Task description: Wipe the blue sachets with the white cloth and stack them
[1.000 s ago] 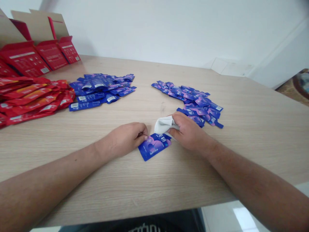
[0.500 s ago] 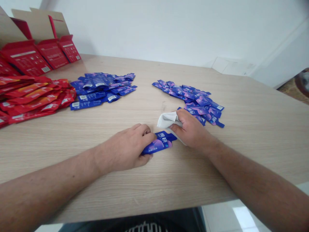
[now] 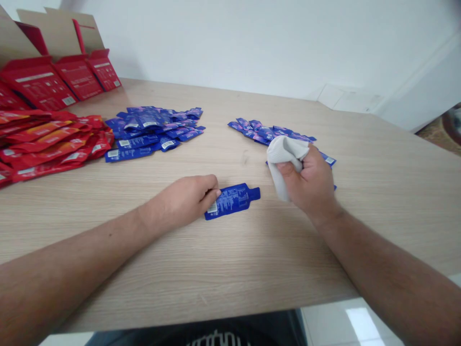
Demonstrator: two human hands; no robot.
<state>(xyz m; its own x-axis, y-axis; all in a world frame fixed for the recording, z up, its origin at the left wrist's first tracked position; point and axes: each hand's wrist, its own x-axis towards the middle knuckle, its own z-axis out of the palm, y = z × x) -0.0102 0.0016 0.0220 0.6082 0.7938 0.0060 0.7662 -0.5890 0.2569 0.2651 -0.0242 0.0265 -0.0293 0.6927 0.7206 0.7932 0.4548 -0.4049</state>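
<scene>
My left hand (image 3: 192, 196) pinches the left end of a blue sachet (image 3: 233, 200) just above the wooden table. The sachet's back, with small print and a barcode, faces up, and its narrow neck points right. In my right hand (image 3: 311, 180) is a bunched white cloth (image 3: 283, 161), raised to the right of the sachet and apart from it. Behind the cloth lies a pile of blue and purple sachets (image 3: 255, 129), partly hidden by that hand.
Another pile of blue sachets (image 3: 151, 127) lies at the back left. Beside it is a heap of red sachets (image 3: 46, 139). Open red cardboard boxes (image 3: 43, 84) stand behind the heap. A white wall (image 3: 230, 43) borders the table's (image 3: 180, 269) far edge.
The sachet has been turned from its purple printed front to its barcode side. My right hand has moved up and right with the cloth, away from the sachet.
</scene>
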